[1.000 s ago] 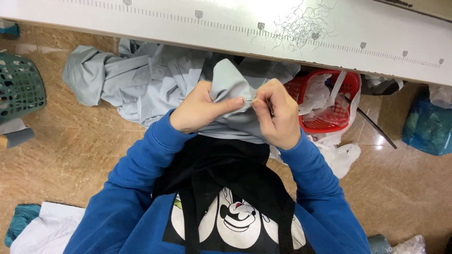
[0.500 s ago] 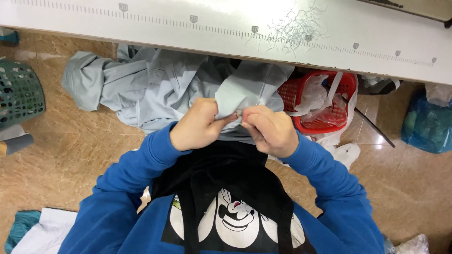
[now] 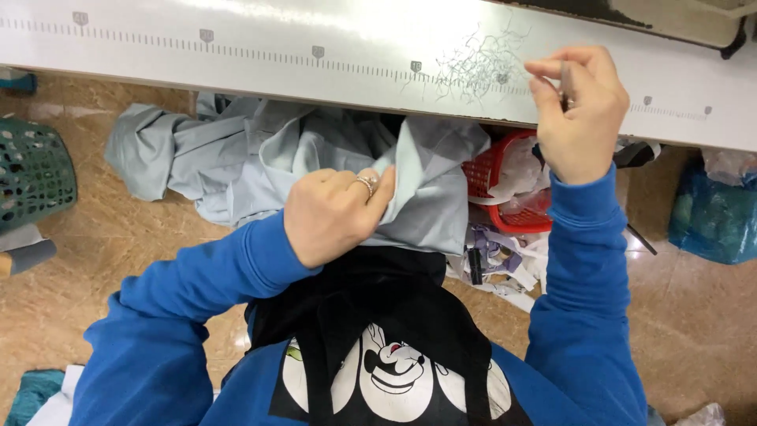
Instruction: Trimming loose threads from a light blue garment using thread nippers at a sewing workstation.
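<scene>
My left hand stayed clenched on a fold of the pale grey-blue garment, which lay bunched in my lap just below the edge of the white worktable and spilled toward the floor. A moment earlier both hands had been pinching that cloth together; now my right hand had let go of it and risen to the worktable's edge, fingers pinched around a small dark tool that I could not make out clearly, beside the tangle of loose threads. I judged the close work on the seam was paused. A red basket sat under the worktable, right of the garment.
</scene>
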